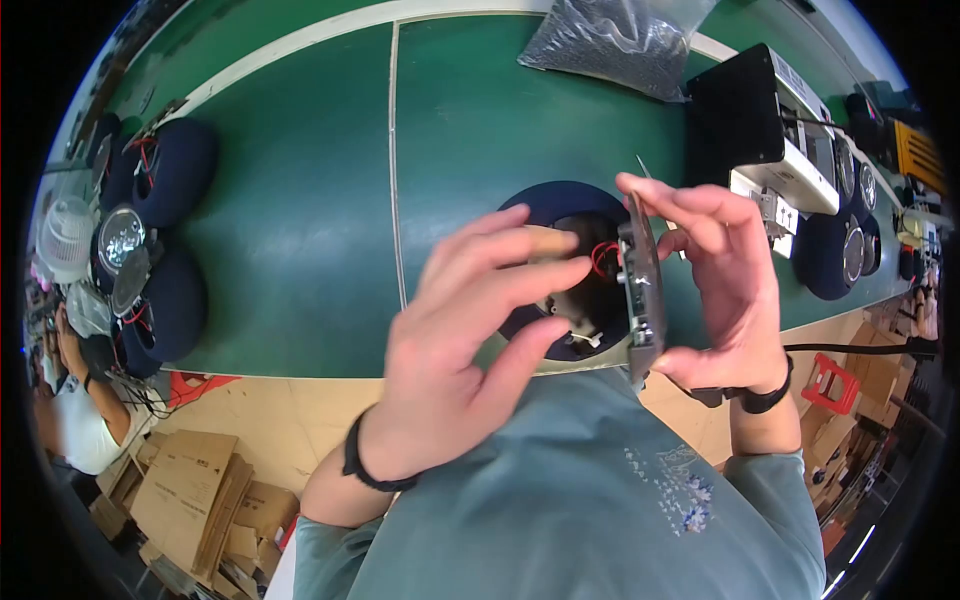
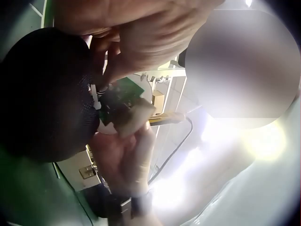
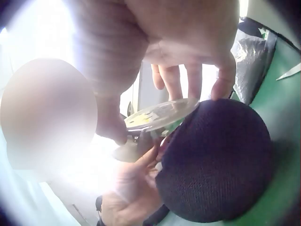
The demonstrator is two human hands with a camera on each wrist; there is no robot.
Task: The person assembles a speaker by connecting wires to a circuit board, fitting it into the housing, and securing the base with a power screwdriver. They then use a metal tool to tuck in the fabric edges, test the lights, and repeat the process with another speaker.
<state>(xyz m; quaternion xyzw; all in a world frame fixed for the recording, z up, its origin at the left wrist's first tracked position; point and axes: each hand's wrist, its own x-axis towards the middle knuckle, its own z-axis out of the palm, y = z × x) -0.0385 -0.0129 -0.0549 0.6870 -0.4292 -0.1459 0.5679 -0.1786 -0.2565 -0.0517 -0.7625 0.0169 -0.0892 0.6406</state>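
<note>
The right hand (image 1: 735,270) grips a round disc (image 1: 648,285) by its edges, thumb below and fingers above, the disc standing on edge. A green circuit board (image 2: 127,94) shows on its inner face in the left wrist view. Beside it the left hand (image 1: 470,340) is held with fingers spread and slightly bent, over a dark blue fabric-covered ring (image 1: 560,190); the head view shows nothing gripped in it. Red wires (image 1: 604,258) and a white connector (image 1: 588,341) lie in the ring's hollow. The ring's fabric side (image 3: 216,160) fills much of the right wrist view.
More blue rings (image 1: 180,185) with discs stand at the table's left end, others (image 1: 825,260) at the right. A black and white device (image 1: 760,130) and a plastic bag (image 1: 615,45) are at the back right. Cardboard (image 1: 190,490) and a red stool (image 1: 831,384) stand beyond the front edge.
</note>
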